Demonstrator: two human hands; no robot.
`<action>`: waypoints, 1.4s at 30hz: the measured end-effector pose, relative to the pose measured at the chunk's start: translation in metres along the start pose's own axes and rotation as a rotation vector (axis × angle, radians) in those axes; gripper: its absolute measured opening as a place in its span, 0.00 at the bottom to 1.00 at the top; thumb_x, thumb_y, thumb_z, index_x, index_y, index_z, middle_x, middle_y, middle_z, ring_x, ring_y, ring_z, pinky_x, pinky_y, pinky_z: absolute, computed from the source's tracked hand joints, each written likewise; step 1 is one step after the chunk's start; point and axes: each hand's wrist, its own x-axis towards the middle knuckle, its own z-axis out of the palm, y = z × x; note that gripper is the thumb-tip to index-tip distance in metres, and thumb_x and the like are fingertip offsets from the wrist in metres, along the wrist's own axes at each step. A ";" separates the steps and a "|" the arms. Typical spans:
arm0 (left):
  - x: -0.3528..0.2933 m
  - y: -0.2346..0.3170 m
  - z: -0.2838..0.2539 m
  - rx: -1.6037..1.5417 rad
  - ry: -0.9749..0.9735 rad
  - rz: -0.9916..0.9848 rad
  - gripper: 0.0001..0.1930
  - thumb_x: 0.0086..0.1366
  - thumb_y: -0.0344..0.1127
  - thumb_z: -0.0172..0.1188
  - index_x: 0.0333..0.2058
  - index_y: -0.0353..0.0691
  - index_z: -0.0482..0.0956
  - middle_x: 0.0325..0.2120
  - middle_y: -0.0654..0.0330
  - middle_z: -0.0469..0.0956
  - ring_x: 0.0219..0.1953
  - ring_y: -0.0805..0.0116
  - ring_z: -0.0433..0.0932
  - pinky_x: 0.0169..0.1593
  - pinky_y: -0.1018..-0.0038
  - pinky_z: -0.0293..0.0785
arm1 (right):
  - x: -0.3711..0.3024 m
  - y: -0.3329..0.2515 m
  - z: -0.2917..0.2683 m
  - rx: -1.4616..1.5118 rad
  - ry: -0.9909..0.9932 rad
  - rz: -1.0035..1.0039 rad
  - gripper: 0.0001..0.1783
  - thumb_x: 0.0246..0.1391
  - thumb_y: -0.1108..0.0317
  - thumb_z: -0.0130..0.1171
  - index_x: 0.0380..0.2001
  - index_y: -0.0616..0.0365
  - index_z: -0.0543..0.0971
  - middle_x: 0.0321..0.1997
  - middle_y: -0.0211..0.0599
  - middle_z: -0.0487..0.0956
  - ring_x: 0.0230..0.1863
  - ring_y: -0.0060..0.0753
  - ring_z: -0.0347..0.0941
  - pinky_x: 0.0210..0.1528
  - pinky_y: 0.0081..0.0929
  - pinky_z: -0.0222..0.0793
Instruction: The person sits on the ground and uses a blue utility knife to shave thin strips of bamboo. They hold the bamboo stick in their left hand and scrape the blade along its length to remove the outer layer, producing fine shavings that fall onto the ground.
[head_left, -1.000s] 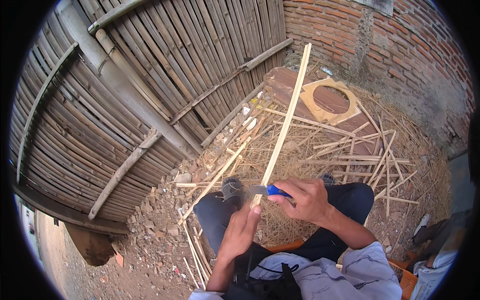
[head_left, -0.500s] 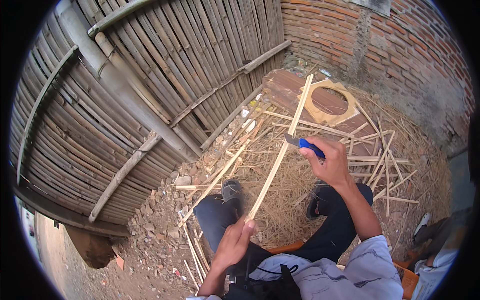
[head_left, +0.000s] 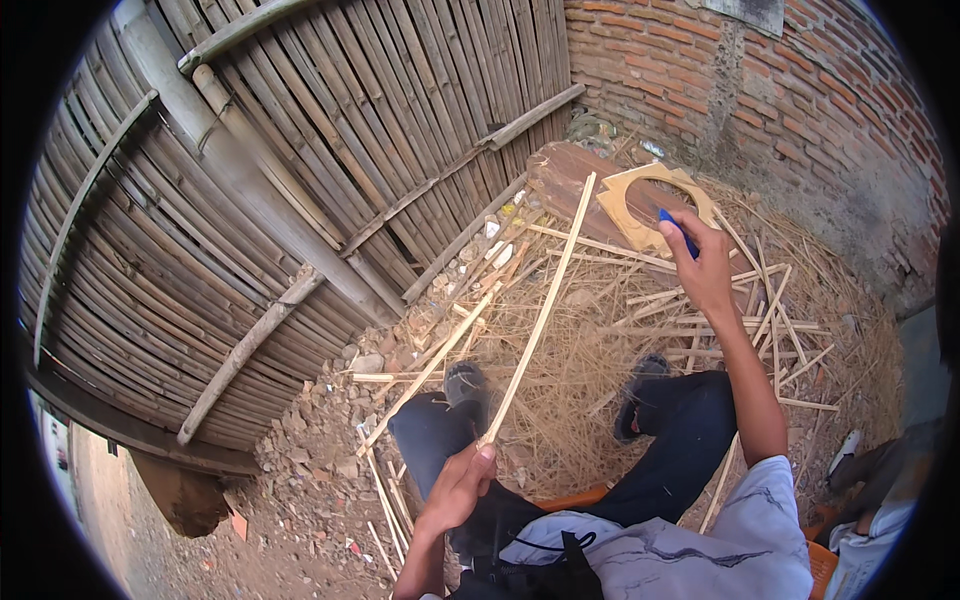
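Observation:
Closed round the near end of a long pale bamboo strip is my left hand, low over my left thigh. The strip slants up and away, its far end over a brown board. My right hand is raised off to the right, apart from the strip. It grips a blue-handled cutter knife; its blade cannot be made out here. Fine shavings lie thick on the ground between my feet.
A brown board carries a tan sheet with a round hole. Cut strips lie scattered at right, more at left. A bamboo fence and brick wall close the corner. Another person is at the right edge.
My right hand with the cutter knife has moved off the strip, up and to the right. The strip's far end has dropped and swung slightly left; my left hand still holds it.

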 end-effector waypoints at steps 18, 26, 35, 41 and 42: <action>0.019 0.045 0.034 -0.181 -0.097 0.075 0.28 0.86 0.59 0.42 0.34 0.40 0.70 0.26 0.68 0.63 0.28 0.75 0.59 0.32 0.73 0.59 | -0.128 -0.110 0.050 0.215 -0.347 -0.301 0.17 0.60 0.56 0.76 0.41 0.59 0.87 0.33 0.40 0.88 0.27 0.40 0.87 0.27 0.32 0.80; 0.017 0.043 0.035 -0.067 -0.047 0.093 0.28 0.86 0.56 0.41 0.32 0.39 0.70 0.25 0.66 0.65 0.27 0.73 0.61 0.31 0.70 0.61 | -0.122 -0.109 0.046 0.171 -0.348 -0.316 0.17 0.59 0.55 0.76 0.40 0.59 0.87 0.31 0.39 0.88 0.27 0.41 0.87 0.28 0.31 0.80; -0.002 0.024 0.023 -0.076 -0.100 0.058 0.29 0.85 0.62 0.43 0.33 0.42 0.69 0.25 0.69 0.61 0.26 0.77 0.57 0.29 0.75 0.54 | -0.072 -0.064 0.025 0.022 -0.097 -0.170 0.17 0.63 0.58 0.73 0.44 0.62 0.87 0.34 0.45 0.89 0.30 0.43 0.88 0.31 0.34 0.80; 0.002 0.025 0.008 -0.068 -0.144 0.054 0.29 0.85 0.62 0.44 0.34 0.42 0.70 0.25 0.69 0.61 0.26 0.77 0.58 0.29 0.75 0.54 | -0.053 -0.057 0.019 0.011 -0.099 -0.244 0.16 0.66 0.58 0.71 0.43 0.63 0.87 0.32 0.46 0.88 0.29 0.43 0.87 0.31 0.34 0.79; 0.002 0.026 0.008 -0.066 -0.135 0.057 0.29 0.85 0.62 0.44 0.34 0.42 0.70 0.25 0.69 0.61 0.26 0.77 0.58 0.29 0.75 0.54 | -0.048 -0.054 0.020 0.026 -0.108 -0.254 0.17 0.67 0.58 0.70 0.43 0.63 0.87 0.32 0.46 0.88 0.29 0.42 0.87 0.31 0.34 0.79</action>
